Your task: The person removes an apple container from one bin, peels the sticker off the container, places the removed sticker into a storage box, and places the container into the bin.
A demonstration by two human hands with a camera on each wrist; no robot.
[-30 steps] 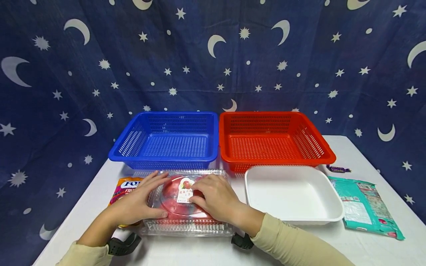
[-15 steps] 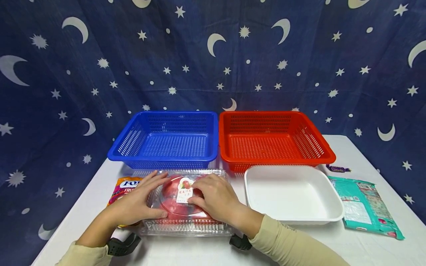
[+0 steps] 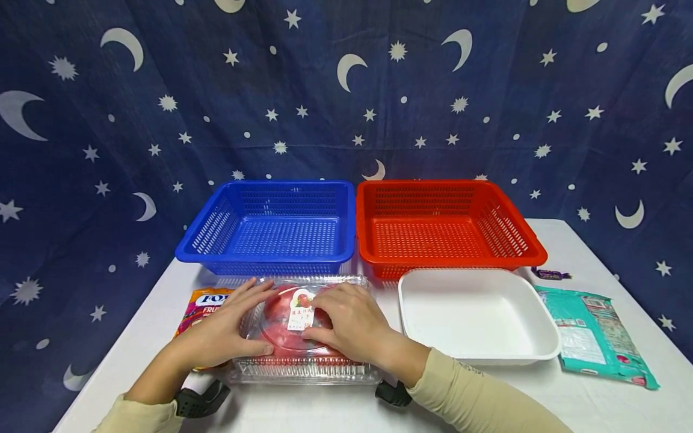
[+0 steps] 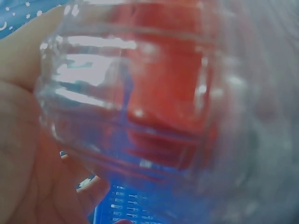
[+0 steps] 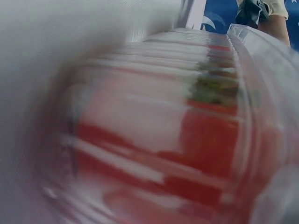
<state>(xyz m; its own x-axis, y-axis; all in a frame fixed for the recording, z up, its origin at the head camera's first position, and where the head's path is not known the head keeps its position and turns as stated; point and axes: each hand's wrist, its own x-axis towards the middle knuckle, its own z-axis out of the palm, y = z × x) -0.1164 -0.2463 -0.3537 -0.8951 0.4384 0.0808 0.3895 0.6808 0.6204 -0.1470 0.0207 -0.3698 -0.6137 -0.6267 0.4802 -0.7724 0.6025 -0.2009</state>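
Blue basket [image 3: 271, 228], red basket [image 3: 446, 225], white tray [image 3: 476, 355]

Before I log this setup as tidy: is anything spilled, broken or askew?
Nothing stands out. Both hands rest on the closed clear strawberry box; the blue basket, red basket and white tray sit square and upright.

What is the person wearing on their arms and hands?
Both arms wear long beige sleeves: the left sleeve and the right sleeve, which has small dark lettering near the cuff. A black strap-on device sits under each wrist: the left wrist device and the right wrist device. The left hand and right hand are bare: no gloves, no rings visible.
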